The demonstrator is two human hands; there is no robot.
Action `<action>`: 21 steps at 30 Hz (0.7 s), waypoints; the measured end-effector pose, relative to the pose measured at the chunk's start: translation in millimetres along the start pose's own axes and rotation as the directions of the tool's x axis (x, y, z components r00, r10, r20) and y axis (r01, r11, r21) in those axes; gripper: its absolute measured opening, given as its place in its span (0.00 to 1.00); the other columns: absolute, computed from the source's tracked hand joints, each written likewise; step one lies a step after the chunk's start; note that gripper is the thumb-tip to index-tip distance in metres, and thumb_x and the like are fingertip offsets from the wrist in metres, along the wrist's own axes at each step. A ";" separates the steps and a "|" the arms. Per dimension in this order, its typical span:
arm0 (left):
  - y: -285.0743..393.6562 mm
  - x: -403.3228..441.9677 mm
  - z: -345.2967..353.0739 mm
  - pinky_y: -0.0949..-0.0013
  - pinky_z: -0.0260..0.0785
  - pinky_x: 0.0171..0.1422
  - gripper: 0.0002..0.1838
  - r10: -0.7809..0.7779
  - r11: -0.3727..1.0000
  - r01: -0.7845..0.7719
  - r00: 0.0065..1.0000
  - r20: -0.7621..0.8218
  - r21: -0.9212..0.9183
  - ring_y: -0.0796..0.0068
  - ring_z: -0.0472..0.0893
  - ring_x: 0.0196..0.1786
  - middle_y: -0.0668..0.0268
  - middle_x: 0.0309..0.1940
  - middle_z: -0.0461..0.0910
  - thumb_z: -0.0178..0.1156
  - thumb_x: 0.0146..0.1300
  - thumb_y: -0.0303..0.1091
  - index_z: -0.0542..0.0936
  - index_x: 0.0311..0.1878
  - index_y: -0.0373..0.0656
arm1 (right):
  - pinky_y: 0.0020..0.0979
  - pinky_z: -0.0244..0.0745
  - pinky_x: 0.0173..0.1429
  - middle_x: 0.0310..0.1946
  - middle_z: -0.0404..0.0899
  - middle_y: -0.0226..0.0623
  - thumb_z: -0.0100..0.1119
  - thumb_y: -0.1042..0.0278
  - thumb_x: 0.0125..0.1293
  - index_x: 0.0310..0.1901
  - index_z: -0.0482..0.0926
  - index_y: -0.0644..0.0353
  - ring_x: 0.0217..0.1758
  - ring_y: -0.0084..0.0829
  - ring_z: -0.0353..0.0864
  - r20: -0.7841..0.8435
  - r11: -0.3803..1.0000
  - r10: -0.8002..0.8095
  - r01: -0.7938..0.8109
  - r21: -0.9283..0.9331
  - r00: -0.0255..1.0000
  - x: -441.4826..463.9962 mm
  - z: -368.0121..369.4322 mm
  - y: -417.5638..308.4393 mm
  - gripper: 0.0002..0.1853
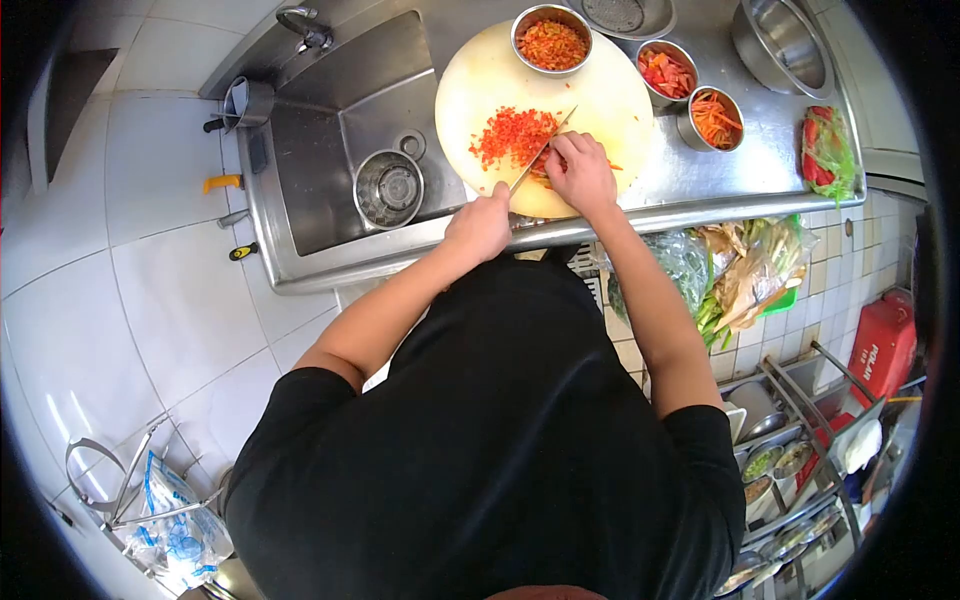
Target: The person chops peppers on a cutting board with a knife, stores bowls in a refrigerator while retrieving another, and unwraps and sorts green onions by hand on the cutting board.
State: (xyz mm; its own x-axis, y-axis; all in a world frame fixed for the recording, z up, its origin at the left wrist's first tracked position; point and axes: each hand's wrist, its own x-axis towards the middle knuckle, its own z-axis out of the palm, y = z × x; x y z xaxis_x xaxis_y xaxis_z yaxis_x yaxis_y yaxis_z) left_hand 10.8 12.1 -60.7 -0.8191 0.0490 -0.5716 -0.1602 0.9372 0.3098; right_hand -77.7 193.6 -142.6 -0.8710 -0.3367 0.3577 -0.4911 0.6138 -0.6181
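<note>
My left hand [482,222] is closed round the handle of a knife [541,152], its blade slanting up and right across a round cream cutting board [463,78]. My right hand [582,172] is curled beside the blade, fingers bent down over orange-red strips [614,166] that look like carrot. A few strips poke out from under it; the rest are hidden. Left of the blade lies a loose heap of finely diced red-orange vegetable [505,136]. At the board's far edge stands a metal bowl [519,50] of similar diced pieces.
Right of the board stand metal cups of red chunks [667,74] and orange strips [715,120]. A large steel bowl [783,48] and bagged red peppers [826,150] sit farther right. At left is a sink [310,190] with a metal strainer [388,190]. Bagged greens [745,270] lie below.
</note>
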 end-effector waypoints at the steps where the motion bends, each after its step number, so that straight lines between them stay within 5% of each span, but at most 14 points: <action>1: 0.2 7.7 -3.6 0.37 0.75 0.50 0.13 0.021 1.000 -0.021 1.000 -0.003 0.000 0.33 0.85 0.42 0.35 0.35 0.84 0.54 0.72 0.31 0.70 0.52 0.31 | 0.44 0.76 0.51 0.36 0.81 0.38 0.62 0.70 0.60 0.38 0.81 0.57 0.43 0.43 0.80 0.010 1.000 0.001 -0.001 -0.002 1.000 0.8 -0.5 1.6 0.05; 9: -0.1 -37.9 -38.6 0.38 0.75 0.51 0.13 0.030 0.999 -0.033 0.995 0.100 0.021 0.34 0.85 0.42 0.36 0.34 0.84 0.53 0.74 0.32 0.70 0.52 0.31 | 0.44 0.76 0.51 0.34 0.81 0.38 0.63 0.71 0.60 0.36 0.80 0.57 0.43 0.43 0.80 -0.048 0.999 0.002 0.000 0.035 0.999 -0.3 -0.3 -0.3 0.04; 14: 5.7 8.1 0.1 0.38 0.74 0.49 0.13 0.036 0.999 -0.037 0.999 -0.035 -0.012 0.33 0.84 0.40 0.36 0.33 0.83 0.53 0.74 0.34 0.70 0.51 0.33 | 0.44 0.76 0.51 0.35 0.81 0.38 0.62 0.71 0.60 0.36 0.79 0.58 0.43 0.43 0.80 -0.019 1.000 0.013 -0.013 0.015 1.000 0.8 0.1 1.0 0.04; 18: 14.6 -23.5 -48.5 0.38 0.75 0.49 0.13 0.021 0.999 -0.023 0.996 0.082 0.027 0.33 0.85 0.41 0.36 0.34 0.83 0.53 0.75 0.34 0.69 0.51 0.32 | 0.45 0.76 0.51 0.36 0.81 0.39 0.62 0.71 0.60 0.37 0.79 0.58 0.44 0.44 0.80 -0.031 1.000 0.009 -0.009 0.008 0.999 -0.1 0.7 0.5 0.04; 21: 4.5 -33.6 -17.9 0.38 0.75 0.49 0.13 -0.009 0.999 0.012 0.995 0.097 -0.035 0.33 0.85 0.41 0.36 0.33 0.83 0.53 0.75 0.34 0.69 0.51 0.32 | 0.45 0.76 0.51 0.36 0.81 0.40 0.62 0.72 0.60 0.38 0.79 0.59 0.44 0.44 0.80 -0.026 1.000 0.025 -0.025 0.001 0.999 -1.7 -0.9 1.2 0.05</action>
State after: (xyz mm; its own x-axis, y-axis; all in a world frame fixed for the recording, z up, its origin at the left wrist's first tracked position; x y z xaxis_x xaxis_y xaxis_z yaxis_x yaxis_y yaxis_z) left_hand 27.7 8.5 -26.4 -0.7603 0.0741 -0.6453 -0.1892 0.9252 0.3291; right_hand -76.9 195.5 -143.3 -0.8822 -0.3029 0.3604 -0.4696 0.6209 -0.6276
